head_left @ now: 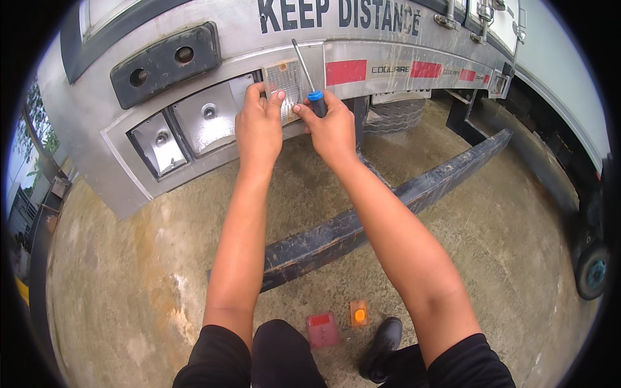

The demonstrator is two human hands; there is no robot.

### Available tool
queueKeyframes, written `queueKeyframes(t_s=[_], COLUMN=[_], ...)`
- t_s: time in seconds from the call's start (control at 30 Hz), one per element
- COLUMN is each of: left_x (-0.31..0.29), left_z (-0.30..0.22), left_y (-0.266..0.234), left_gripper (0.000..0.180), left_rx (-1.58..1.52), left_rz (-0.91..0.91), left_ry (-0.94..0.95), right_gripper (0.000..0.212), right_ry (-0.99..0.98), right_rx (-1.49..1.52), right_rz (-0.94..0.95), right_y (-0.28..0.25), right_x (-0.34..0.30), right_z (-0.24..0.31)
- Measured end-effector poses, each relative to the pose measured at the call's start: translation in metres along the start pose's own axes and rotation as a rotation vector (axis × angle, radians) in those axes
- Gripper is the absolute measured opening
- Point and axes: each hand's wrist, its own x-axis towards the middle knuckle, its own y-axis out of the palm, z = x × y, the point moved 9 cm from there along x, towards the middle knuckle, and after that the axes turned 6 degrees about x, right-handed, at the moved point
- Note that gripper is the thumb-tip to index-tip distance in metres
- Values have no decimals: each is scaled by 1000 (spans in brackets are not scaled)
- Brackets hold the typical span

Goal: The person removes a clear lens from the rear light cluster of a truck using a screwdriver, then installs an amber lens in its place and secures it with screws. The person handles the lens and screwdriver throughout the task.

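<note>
Tail-lamp housing point(206, 131), two reflector bays exposed. At its right end: clear ribbed lens point(283, 79), left hand point(260, 124) partly closed, thumb and fingers pinching it; right hand point(335, 129) curled round blue-and-black screwdriver point(315, 98). On concrete floor point(187, 233) below housing: red lens point(322, 331), amber lens point(359, 314).

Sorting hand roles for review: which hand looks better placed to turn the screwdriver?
Probably the right hand: it holds the screwdriver, while the left hand has its thumb on the clear lens.
</note>
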Motion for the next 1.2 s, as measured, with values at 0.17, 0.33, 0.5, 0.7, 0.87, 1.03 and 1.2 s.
queueKeyframes(t_s=[0.17, 0.33, 0.5, 0.7, 0.87, 1.03, 1.2], left_x=[-8, -9, -4, 1, -1, -7, -10], left_z=[-2, 2, 3, 10, 12, 13, 18], left_y=[-4, -5, -7, -19, -19, -22, -20], left_gripper=[34, 35, 37, 34, 30, 25, 20], left_rx=[-33, -13, 74, 110, 109, 27, -7], left_rz=[-78, -87, -83, 58, 7, -74, -102], left_ry=[25, 46, -17, -90, -96, -60, -51], right_gripper=[33, 32, 32, 29, 31, 34, 33], right_ry=[97, 74, 89, -35, -7, 45, 158], right_rx=[3, -2, -6, -34, -15, 139, 260], right_rz=[25, -8, -18, -72, -97, -138, -158], right_y=[1, 3, 7, 3, 5, 14, 18], right_x=[-6, -7, -7, -7, -22, -32, -24], right_z=[-8, -6, -10, -7, -10, -11, -21])
